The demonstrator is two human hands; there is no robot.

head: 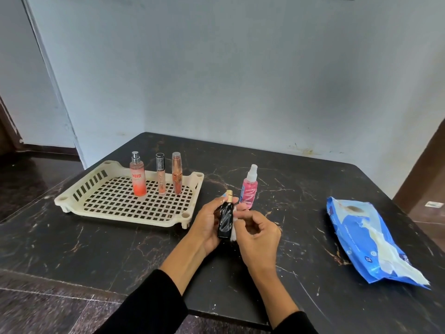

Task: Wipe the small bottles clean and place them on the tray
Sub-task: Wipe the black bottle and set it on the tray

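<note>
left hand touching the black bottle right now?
Touching. The head view shows the left hand curled behind the black bottle, fingers wrapped round its side, holding it above the table.

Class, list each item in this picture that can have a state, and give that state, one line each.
Black bottle: held in left hand, capped.
Wipe: pinched by right hand, against the bottle.
Pink spray bottle: upright on table, capped.
Three bottles: upright on tray.
Wipes pack: open, lying flat.
</note>
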